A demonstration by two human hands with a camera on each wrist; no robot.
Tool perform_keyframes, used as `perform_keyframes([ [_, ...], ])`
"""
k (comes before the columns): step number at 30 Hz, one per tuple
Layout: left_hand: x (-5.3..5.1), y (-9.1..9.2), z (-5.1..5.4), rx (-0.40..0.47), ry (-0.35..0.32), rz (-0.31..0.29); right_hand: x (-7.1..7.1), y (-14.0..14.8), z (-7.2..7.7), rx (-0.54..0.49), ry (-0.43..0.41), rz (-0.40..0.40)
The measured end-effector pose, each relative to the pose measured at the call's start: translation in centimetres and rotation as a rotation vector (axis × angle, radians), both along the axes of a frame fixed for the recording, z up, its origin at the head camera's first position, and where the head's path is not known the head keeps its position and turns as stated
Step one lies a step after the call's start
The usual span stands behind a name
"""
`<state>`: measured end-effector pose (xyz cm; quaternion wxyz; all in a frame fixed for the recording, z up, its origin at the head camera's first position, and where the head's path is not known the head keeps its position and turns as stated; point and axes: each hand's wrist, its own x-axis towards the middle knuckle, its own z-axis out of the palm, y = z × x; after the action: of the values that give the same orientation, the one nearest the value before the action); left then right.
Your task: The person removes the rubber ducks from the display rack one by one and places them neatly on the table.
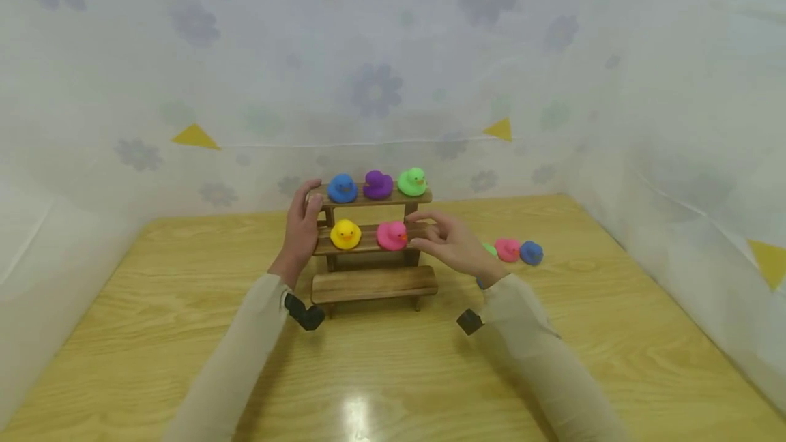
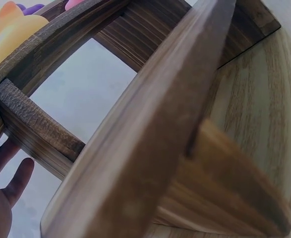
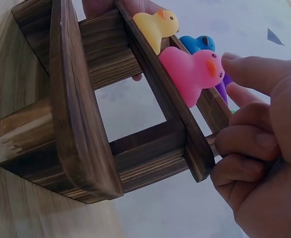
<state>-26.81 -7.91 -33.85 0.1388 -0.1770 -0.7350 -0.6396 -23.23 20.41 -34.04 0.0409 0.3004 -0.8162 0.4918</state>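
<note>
A three-tier wooden stand (image 1: 374,282) holds toy ducks on its upper two tiers. Up top sit a blue duck (image 1: 342,188), a purple duck (image 1: 377,185) and a green duck (image 1: 413,183). The middle tier carries a yellow duck (image 1: 345,234) and a pink duck (image 1: 391,235). My left hand (image 1: 301,227) grips the stand's left end, thumb in front and fingers toward the back. Just right of the pink duck is my right hand (image 1: 451,241), its thumb and forefinger spread apart close to the beak (image 3: 211,68). Its other fingers are bent in the right wrist view.
Right of the stand, on the wooden table (image 1: 381,367), lie a loose pink duck (image 1: 508,249) and a blue duck (image 1: 531,252). A green duck (image 1: 490,249) and another blue piece are partly hidden by my right hand. A flowered sheet (image 1: 374,39) hangs behind.
</note>
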Motion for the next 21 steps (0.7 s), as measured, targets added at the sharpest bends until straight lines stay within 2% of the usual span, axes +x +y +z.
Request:
perform_keyframes([
  [13,0.1,-0.1,0.0,0.004,-0.005,-0.014,-0.2,-1.6,0.0,0.034,0.056,-0.061],
  [21,0.2,-0.3,0.3,-0.002,-0.002,-0.006,-0.4,-2.7,0.0,0.102,0.155,-0.094],
])
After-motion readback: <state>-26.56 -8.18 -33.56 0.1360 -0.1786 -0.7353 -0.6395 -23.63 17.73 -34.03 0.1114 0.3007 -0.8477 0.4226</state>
